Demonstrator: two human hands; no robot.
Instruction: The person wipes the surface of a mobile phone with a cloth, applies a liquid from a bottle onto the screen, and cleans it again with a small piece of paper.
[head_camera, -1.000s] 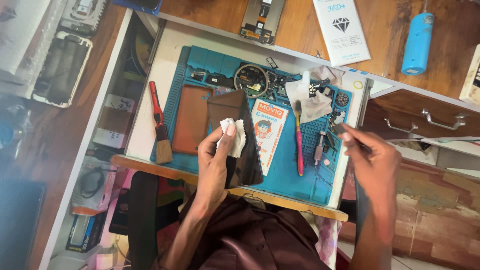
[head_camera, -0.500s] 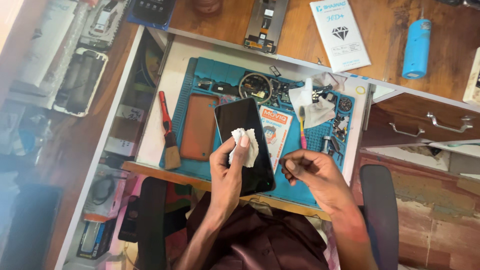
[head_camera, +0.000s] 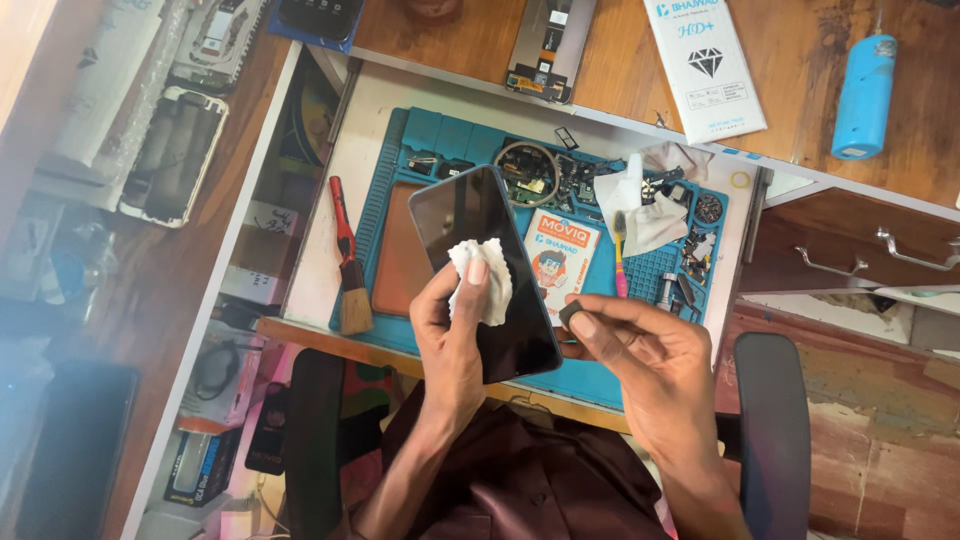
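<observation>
Blue silicone repair mat (head_camera: 640, 290) on the white tabletop (head_camera: 330, 180): lies beyond both hands. Black glass-fronted smartphone (head_camera: 490, 280): now lifted higher off the mat, tilted, supported from below by the left hand (head_camera: 450, 330), whose thumb presses a crumpled white cleaning wipe (head_camera: 482, 275) to the screen, wiping evidently under way. Red-handled bristle brush (head_camera: 347, 265): left of the left hand. Right hand (head_camera: 640, 350): drawn back from the far tools to the phone's edge, fingers pinching a small dark square piece (head_camera: 570, 313).
</observation>
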